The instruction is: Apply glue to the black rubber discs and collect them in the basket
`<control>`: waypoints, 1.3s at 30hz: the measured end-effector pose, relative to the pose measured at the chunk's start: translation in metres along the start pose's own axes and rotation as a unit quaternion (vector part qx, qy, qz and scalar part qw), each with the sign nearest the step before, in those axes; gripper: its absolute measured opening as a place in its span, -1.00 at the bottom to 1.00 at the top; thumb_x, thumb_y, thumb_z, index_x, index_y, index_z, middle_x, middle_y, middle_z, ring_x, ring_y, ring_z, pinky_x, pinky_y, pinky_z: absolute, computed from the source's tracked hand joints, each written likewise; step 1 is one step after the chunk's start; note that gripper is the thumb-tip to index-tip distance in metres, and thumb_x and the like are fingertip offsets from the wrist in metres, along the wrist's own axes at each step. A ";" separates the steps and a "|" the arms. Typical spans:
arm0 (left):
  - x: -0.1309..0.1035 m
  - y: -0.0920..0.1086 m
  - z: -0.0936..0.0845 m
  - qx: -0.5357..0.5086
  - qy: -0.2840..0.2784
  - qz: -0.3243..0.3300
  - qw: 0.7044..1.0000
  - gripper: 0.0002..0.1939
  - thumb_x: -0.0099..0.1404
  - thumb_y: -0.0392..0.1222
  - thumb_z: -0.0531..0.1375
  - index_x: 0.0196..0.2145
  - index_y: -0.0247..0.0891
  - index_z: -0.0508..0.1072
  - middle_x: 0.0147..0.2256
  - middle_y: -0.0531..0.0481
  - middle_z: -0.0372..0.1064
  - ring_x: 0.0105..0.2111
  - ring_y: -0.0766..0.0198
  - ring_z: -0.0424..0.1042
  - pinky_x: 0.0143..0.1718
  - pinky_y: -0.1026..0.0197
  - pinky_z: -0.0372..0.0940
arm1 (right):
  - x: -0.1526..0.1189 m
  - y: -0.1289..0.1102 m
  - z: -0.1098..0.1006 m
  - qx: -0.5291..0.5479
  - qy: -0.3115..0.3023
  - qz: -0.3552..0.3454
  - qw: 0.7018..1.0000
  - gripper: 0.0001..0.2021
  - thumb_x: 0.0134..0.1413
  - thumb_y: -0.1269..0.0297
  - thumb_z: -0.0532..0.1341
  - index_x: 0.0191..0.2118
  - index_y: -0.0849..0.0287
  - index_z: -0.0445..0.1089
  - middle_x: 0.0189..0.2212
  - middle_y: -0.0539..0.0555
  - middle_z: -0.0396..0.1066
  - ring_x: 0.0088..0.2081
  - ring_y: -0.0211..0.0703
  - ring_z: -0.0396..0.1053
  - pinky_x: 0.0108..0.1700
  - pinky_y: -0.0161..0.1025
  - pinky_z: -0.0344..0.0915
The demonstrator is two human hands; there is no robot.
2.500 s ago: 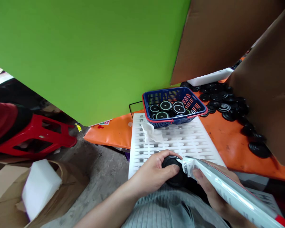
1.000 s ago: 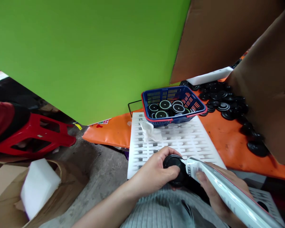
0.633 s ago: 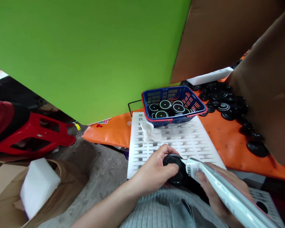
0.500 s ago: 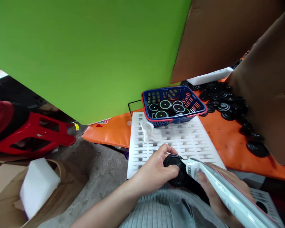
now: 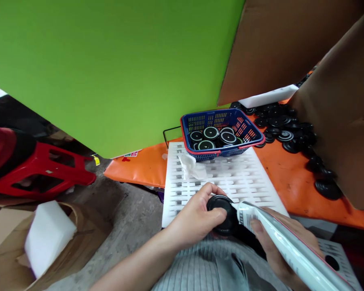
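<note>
The black disc (image 5: 228, 223) is being held in the head view, low down, at the near side of the white board (image 5: 230, 171). The left hand (image 5: 197, 220) is gripping it, and the thumb is lying across its face. The right hand (image 5: 273, 254) is holding a long tube (image 5: 294, 252). Its tip is pointing at the disc's rim; I cannot tell if they are touching. Squeezing too hard could push out too much and make a mess. If the disc is slipping under the thumb, the tip could miss the rim. Beyond, a blue basket (image 5: 204, 152) is holding round parts (image 5: 211, 132).
</note>
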State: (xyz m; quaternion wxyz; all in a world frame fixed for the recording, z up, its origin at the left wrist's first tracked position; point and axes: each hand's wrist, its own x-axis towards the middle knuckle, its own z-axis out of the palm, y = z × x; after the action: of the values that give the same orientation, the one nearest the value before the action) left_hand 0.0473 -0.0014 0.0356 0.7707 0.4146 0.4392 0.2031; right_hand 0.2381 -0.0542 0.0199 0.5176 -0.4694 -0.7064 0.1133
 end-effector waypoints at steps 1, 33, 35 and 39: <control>0.000 -0.002 0.000 -0.013 -0.006 0.002 1.000 -0.69 0.14 -0.37 0.13 -0.14 -0.18 0.24 -0.45 0.16 0.31 -0.57 0.41 0.32 -0.61 0.39 0.27 | 0.000 0.000 0.000 -0.004 -0.010 -0.016 1.000 -0.81 -0.03 0.51 0.25 -0.44 0.03 0.34 -0.62 -0.12 0.39 -0.67 -0.25 0.29 -0.60 -0.26 0.27; 0.002 0.003 0.008 0.011 0.037 0.013 0.999 -0.69 0.16 -0.27 0.16 -0.10 -0.23 0.34 -0.43 0.11 0.28 -0.54 0.40 0.25 -0.62 0.37 0.23 | -0.007 -0.013 0.004 -0.142 0.026 -0.069 0.987 -0.75 0.02 0.63 0.23 -0.30 0.09 0.38 -0.59 -0.03 0.32 -0.52 -0.07 0.40 -0.50 -0.15 0.29; 0.003 0.003 0.008 0.005 0.043 0.018 0.999 -0.67 0.16 -0.24 0.18 -0.08 -0.25 0.36 -0.40 0.08 0.30 -0.51 0.39 0.27 -0.60 0.36 0.26 | -0.006 -0.011 0.003 -0.148 0.024 -0.079 0.986 -0.78 0.02 0.62 0.24 -0.31 0.11 0.39 -0.58 -0.03 0.34 -0.51 -0.07 0.41 -0.49 -0.15 0.31; 0.005 0.002 0.009 -0.017 0.056 0.034 0.998 -0.68 0.16 -0.23 0.22 -0.09 -0.26 0.37 -0.37 0.06 0.32 -0.48 0.38 0.30 -0.54 0.34 0.29 | -0.009 -0.006 0.002 -0.138 0.032 -0.118 0.983 -0.79 -0.01 0.62 0.26 -0.34 0.14 0.43 -0.59 -0.03 0.36 -0.53 -0.12 0.40 -0.48 -0.19 0.33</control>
State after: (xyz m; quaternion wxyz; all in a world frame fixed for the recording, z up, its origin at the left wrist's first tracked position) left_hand 0.0577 -0.0014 0.0371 0.7446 0.4044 0.4636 0.2590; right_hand 0.2330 -0.0637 0.0170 0.4798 -0.4532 -0.7487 -0.0622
